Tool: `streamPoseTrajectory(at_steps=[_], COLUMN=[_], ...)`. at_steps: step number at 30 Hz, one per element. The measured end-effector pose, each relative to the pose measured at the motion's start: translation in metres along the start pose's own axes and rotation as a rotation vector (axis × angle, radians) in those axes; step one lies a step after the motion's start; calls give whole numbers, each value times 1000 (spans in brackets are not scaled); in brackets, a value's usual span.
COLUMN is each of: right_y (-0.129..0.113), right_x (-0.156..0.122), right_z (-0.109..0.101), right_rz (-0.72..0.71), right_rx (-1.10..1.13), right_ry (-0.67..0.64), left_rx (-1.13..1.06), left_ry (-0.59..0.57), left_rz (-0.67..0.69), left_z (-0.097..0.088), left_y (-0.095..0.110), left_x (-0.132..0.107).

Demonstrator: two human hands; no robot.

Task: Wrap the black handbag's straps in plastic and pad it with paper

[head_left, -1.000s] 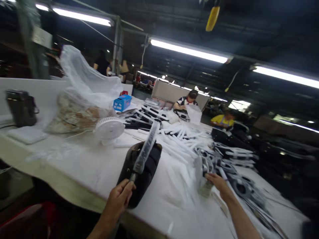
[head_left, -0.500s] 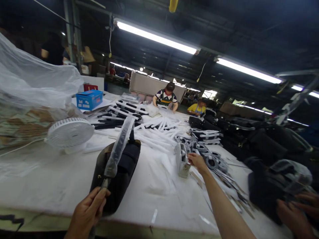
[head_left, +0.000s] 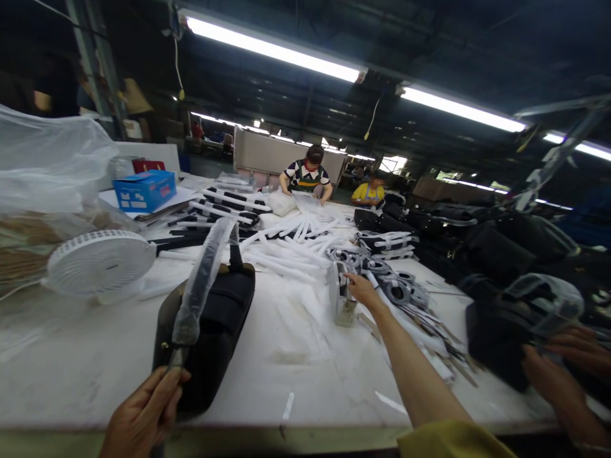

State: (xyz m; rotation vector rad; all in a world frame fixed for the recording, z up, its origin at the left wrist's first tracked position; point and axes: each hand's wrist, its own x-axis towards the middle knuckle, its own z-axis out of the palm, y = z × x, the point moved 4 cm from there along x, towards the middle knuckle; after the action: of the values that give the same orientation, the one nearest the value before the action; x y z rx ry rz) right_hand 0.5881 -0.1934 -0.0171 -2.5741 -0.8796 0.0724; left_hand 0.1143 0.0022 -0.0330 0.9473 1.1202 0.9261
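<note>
The strap (head_left: 203, 280) of the bag (head_left: 214, 331) is kept pinched by the fingers (head_left: 168, 381) of the left hand (head_left: 140, 420). The stand (head_left: 338, 299) is still touched by the right hand (head_left: 363, 292), whose grip cannot be told.

A factory floor is showing here: workers (head_left: 308, 175) are sitting along a long table (head_left: 305, 369) piling with bags (head_left: 496, 254) under tube lights (head_left: 272, 48).
</note>
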Motion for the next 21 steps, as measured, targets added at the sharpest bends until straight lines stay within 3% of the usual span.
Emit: streamPoseTrajectory(at_steps=[3,7,14,21], right_y=[3,10,19,14], right_x=[4,5,0,1], right_z=[3,4,6,-1], right_rz=[-8,-4,-20,-24], right_rx=[-2,19,46,-50], right_ry=[-13,-11,24,111], left_rx=[-95,-41,22,59], left_ry=[15,-94,-105,-132], left_rz=[-172,-221,-148,-110], left_z=[0,-5,-17,-15], left_y=[-3,-14,-34,-33], left_x=[-1,8,24,20])
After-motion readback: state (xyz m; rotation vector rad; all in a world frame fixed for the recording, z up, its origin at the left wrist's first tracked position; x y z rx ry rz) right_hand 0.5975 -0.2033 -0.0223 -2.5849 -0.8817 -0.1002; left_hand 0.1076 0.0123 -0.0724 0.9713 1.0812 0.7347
